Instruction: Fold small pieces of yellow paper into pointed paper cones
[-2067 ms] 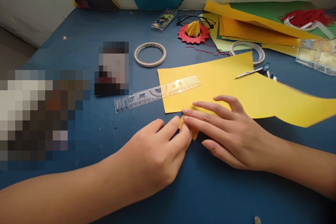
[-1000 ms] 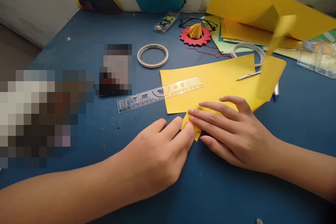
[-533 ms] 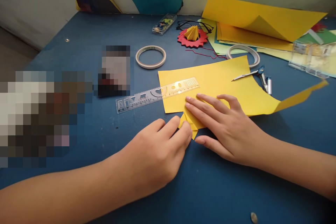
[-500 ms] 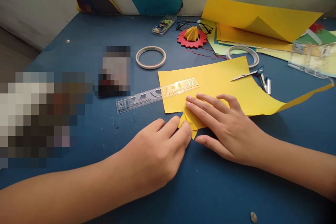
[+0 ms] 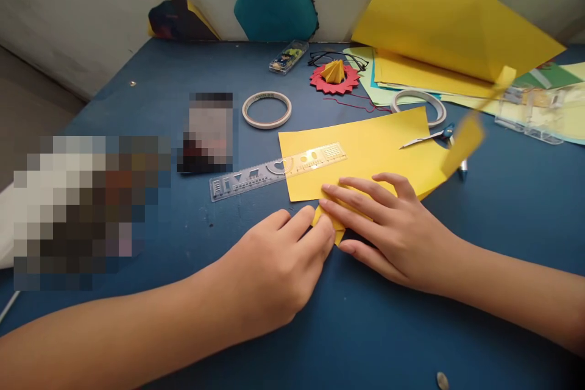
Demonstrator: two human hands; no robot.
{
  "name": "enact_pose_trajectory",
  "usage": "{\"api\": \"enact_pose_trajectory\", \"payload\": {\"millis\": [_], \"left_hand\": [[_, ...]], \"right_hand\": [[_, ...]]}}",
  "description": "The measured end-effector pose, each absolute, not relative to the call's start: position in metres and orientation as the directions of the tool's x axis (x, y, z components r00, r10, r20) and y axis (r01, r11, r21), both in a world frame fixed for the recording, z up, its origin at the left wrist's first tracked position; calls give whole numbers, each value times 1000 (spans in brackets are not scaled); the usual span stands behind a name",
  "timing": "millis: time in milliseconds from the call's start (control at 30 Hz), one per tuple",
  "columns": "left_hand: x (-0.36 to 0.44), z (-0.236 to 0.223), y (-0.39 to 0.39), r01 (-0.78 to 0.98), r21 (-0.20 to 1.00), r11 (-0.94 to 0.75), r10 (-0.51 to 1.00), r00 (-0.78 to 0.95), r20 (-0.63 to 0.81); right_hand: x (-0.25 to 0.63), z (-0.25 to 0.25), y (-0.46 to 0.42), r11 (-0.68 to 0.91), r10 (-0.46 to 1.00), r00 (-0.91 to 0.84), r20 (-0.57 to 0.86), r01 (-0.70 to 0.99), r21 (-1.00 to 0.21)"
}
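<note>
My left hand point(image 5: 287, 262) is closed, its fingertips pinching a small folded piece of yellow paper point(image 5: 340, 236) near the table's middle. My fingers hide most of that piece. My right hand point(image 5: 388, 225) lies with fingers spread, pressing on the folded piece and the lower edge of a larger yellow sheet point(image 5: 388, 140). The sheet's right end rises off the table and is blurred. Across its left part lies a clear plastic stencil ruler point(image 5: 256, 175). Compass-like metal tool with a blue joint point(image 5: 446, 132) rests by the sheet's right side.
Behind are two tape rolls point(image 5: 267, 111) point(image 5: 441, 111), a red and yellow folded-paper piece point(image 5: 335, 76), eyeglasses point(image 5: 361, 61), and a clear case point(image 5: 289, 57). A large yellow sheet point(image 5: 457, 18) leans at the back right above stacked paper. Pixelated objects cover the left.
The right end of the larger sheet has lifted and curled upward. At the back, the big yellow sheet has swung up more upright. Both hands stay nearly in place; the view shifts slightly.
</note>
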State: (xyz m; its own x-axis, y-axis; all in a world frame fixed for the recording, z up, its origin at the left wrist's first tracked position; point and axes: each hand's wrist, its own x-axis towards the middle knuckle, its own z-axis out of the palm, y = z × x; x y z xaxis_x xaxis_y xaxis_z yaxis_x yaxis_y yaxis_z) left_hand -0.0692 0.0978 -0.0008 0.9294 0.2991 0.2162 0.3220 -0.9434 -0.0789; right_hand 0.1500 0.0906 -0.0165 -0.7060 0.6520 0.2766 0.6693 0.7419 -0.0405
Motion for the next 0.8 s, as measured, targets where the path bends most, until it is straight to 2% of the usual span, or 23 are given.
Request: {"api": "enact_pose_trajectory", "payload": {"millis": [167, 367, 633, 800], "left_hand": [[-70, -1, 98, 330, -82, -940, 305, 924, 229], [-69, -1, 98, 332, -96, -938, 302, 923, 238], [-70, 1, 98, 330, -98, -939, 304, 929, 210], [-70, -1, 98, 330, -95, -939, 303, 926, 224]], "right_hand": [[150, -18, 91, 696, 708, -673, 213, 715, -56], [152, -14, 89, 781, 584, -719, 376, 625, -17], [155, -16, 87, 824, 465, -728, 503, 564, 54], [156, -16, 85, 849, 430, -734, 526, 527, 42]]}}
